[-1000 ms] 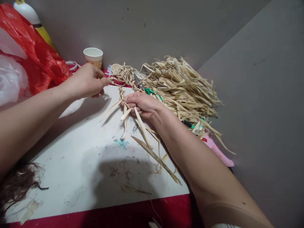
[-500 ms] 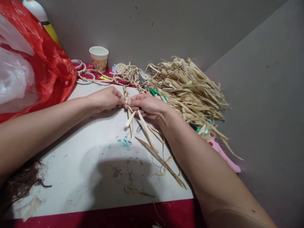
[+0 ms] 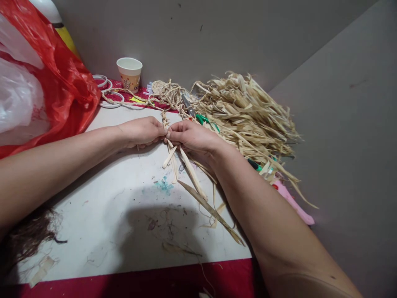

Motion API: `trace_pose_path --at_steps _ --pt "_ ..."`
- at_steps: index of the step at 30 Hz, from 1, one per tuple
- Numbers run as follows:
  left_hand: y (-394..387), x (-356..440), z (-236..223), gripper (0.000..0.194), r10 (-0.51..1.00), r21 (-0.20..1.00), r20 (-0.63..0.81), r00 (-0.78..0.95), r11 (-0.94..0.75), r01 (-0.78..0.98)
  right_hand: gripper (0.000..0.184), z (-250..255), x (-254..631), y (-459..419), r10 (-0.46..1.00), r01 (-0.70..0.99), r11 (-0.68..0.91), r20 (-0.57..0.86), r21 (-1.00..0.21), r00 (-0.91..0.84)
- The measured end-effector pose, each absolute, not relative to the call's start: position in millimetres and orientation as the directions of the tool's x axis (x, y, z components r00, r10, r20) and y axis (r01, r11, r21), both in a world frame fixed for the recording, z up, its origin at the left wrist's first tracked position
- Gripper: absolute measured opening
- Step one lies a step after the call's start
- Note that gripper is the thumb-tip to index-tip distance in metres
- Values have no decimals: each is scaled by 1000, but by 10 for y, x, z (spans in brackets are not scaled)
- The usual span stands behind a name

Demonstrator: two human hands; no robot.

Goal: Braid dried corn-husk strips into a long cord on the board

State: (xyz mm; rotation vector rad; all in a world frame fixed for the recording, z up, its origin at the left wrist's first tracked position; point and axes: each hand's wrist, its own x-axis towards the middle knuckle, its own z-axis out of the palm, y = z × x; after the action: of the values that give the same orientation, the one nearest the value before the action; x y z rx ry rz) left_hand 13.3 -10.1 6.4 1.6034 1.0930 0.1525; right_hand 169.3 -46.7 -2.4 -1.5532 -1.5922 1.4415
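Note:
My left hand and my right hand meet over the far part of the white board. Both pinch a pale braid of dried husk strips, which runs away from me beyond the fingertips. Loose husk ends hang from the pinch towards me, and a longer strip comes out under my right hand. A separate brownish husk strip lies on the board below my right wrist. The fingers hide the exact spot where the strips cross.
A heap of dried husks fills the back right, with green-handled scissors beside it. Behind my hands lie coiled braided cord, white rings and a paper cup. A red plastic bag bulges at left. Dark fibres lie front left.
My left hand has shifted slightly right, its fingertips now closer to those of my right hand at the braid. The loose husk ends have swung a little; the view moved slightly.

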Motion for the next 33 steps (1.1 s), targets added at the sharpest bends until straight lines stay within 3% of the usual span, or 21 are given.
trace_pose_path --at_steps 10,16,22,29,33 --pt "-116 132 48 25 744 854 -357 564 15 520 14 15 1774 -436 911 412 -143 -282 -900 -300" --pt "-109 131 15 24 765 837 -321 558 -46 545 16 82 1822 -456 941 512 -130 -269 -849 -207" --pt "-103 140 26 18 753 861 -353 555 28 508 21 55 1625 -527 924 337 -274 -344 -901 -166" --pt "-69 136 45 28 709 885 -441 551 241 398 31 -8 1431 -618 981 613 -26 -138 -790 -137" --pt "-63 133 48 32 689 888 -451 567 281 364 17 -18 1404 -639 992 830 97 -10 -550 -122"
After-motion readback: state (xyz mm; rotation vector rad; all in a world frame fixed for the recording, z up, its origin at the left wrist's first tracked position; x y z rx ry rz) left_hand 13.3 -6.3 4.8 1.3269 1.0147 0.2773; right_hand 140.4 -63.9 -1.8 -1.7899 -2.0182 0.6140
